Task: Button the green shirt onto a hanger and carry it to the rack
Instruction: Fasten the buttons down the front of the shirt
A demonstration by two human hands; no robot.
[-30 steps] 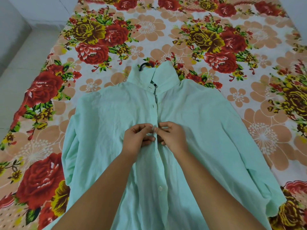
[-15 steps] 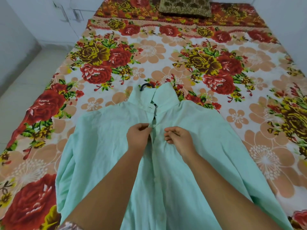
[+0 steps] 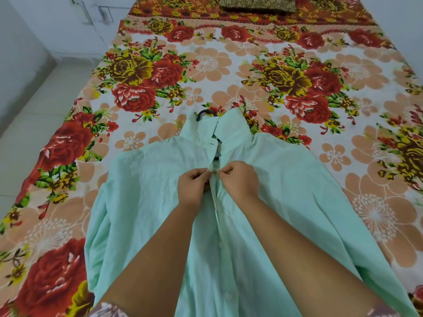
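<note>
Head view, one hanger (image 3: 204, 113), one green shirt (image 3: 142, 191) pinched by left hand (image 3: 194, 186), right hand (image 3: 238, 179)

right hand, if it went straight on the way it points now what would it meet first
Probably the left hand: the right hand points up-left across the placket of the green shirt, where both pinch the cloth with fingertips almost touching; depth is unclear.

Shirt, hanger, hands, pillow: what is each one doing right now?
Shirt: flat on the bed, open at the collar.
Hanger: inside the shirt, hook poking out.
Left hand: pinching the shirt's front edge.
Right hand: pinching the other front edge.
Pillow: lying at the bed's far end.
</note>
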